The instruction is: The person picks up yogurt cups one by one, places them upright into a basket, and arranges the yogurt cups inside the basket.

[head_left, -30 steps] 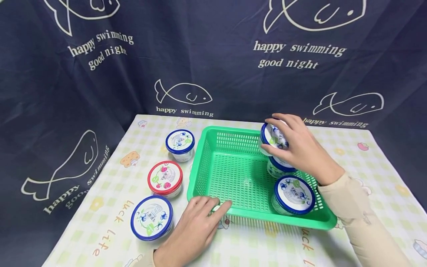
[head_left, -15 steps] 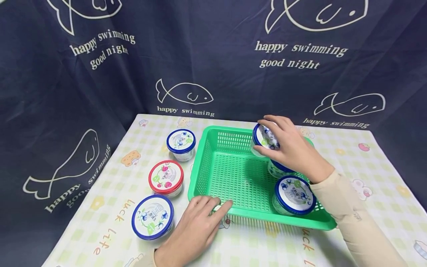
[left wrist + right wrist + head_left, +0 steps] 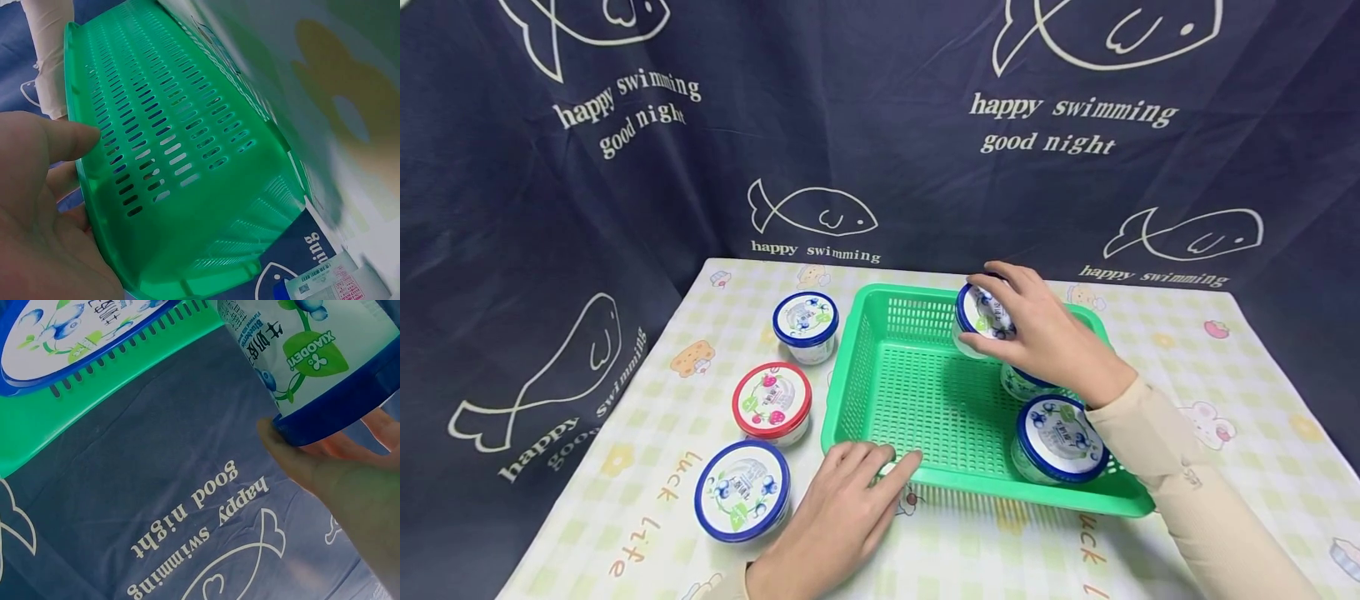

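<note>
Fingers (image 3: 996,287) wrapped round blueberry tub (image 3: 981,315), shifting left over green basket (image 3: 925,400)

And on the move! Clasping the tub near its lid with right hand (image 3: 1041,337), spread only as wide as the lid, thumb down one side, fingertips over the other, no slack to be seen. Lid up, towards the back of the basket, right of centre. Just drifted left compared with a second ago, nearer the middle; by the look of it, mid-carry, probably not yet set down. Touching the mesh floor or held above? Cannot tell.

Outward now: just in front, half-hidden blue-lidded tub (image 3: 1026,385), then front-right tub (image 3: 1062,437), both inside. At the near rim, left hand (image 3: 842,504), unmoved, curled over the edge and pinching it.

Beyond the left wall, lined up on checked cloth (image 3: 655,400): back-left tub (image 3: 807,321), red-lidded raspberry tub (image 3: 771,402), front-left tub (image 3: 742,492). Behind everything, dark fish-print curtain (image 3: 887,133).
</note>
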Demonstrator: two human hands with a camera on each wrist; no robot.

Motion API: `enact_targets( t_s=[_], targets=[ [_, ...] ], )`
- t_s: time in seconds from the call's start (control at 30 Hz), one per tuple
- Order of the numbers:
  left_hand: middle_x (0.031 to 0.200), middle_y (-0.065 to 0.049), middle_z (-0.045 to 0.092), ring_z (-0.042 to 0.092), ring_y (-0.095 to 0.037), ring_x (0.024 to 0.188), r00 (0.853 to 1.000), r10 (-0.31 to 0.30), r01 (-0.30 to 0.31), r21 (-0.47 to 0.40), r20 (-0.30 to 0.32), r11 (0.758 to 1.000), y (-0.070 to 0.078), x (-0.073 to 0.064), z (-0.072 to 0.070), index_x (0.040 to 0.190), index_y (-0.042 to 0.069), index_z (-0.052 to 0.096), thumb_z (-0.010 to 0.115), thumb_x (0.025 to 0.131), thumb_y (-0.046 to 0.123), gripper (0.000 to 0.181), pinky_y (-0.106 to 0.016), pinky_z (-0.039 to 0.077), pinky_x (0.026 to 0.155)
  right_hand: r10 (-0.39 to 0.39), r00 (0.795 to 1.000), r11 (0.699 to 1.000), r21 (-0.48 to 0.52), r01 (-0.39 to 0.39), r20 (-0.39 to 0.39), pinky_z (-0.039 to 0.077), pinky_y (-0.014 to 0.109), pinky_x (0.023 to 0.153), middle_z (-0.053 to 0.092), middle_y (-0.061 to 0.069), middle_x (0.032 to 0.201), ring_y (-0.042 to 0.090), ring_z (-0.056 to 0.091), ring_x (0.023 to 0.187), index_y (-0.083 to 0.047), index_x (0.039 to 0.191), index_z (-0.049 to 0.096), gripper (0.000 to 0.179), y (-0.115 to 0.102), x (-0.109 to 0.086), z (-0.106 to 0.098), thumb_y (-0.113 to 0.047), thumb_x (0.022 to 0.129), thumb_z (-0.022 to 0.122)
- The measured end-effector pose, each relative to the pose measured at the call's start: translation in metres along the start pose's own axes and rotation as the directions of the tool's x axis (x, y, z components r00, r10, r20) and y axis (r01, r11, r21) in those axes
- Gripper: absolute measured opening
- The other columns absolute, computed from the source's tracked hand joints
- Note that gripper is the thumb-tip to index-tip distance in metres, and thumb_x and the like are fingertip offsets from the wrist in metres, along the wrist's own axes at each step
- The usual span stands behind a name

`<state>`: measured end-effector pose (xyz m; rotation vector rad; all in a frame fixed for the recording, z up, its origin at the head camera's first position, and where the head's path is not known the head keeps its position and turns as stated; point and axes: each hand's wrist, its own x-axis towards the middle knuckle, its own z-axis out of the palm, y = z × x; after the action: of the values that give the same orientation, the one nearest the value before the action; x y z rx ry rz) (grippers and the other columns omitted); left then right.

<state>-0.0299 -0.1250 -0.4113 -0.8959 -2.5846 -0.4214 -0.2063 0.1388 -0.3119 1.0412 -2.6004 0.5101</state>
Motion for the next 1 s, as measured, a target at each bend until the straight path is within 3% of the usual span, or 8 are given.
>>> enact_targets(
  t_s=[0.1,0.33,0.6,1.0],
  targets=[
    [0.118,0.002,0.060,0.054,-0.016,0.110,1.000,-0.002,0.002,0.004,0.003,1.000,0.000,0.001,-0.001,0.144,0.023,0.051,0.044,0.105,0.030,0.040,-0.039,0.039,0.099,0.000,1.000,1.000,0.000,0.000,0.010,0.044,0.058,0.099,0.043,0.019,0.147,0.038,0.039,0.135,-0.009,0.143,0.051,0.073,0.000,0.001,0.001,-0.047,0.085,0.076],
    [0.117,0.001,0.061,0.055,-0.016,0.109,1.000,-0.002,0.002,0.000,-0.012,1.000,0.001,0.002,-0.002,0.143,0.022,0.053,0.060,0.097,0.025,0.046,-0.039,0.040,0.097,-0.037,0.999,0.999,0.007,0.036,0.030,0.047,0.054,0.095,0.046,0.020,0.142,0.035,0.042,0.131,-0.006,0.143,0.050,0.075,0.001,0.006,0.004,-0.046,0.085,0.076],
    [0.116,0.001,0.061,0.055,-0.017,0.108,1.000,0.004,-0.005,-0.006,-0.023,1.000,0.002,0.003,-0.001,0.143,0.022,0.053,0.044,0.105,0.031,0.040,-0.038,0.040,0.096,-0.046,0.996,0.999,0.009,0.046,0.078,0.047,0.052,0.097,0.046,0.018,0.141,0.033,0.043,0.130,-0.009,0.145,0.049,0.077,0.002,0.010,0.007,-0.049,0.085,0.075],
    [0.119,0.002,0.060,0.053,-0.016,0.111,1.000,-0.017,0.017,0.019,0.026,1.000,0.004,0.006,-0.004,0.144,0.024,0.050,0.043,0.105,0.032,0.040,-0.038,0.038,0.099,-0.115,0.986,0.993,-0.011,0.117,0.118,0.046,0.054,0.098,0.050,0.021,0.137,0.036,0.049,0.125,-0.006,0.140,0.052,0.073,0.003,0.017,0.014,-0.048,0.085,0.076]
  ],
)
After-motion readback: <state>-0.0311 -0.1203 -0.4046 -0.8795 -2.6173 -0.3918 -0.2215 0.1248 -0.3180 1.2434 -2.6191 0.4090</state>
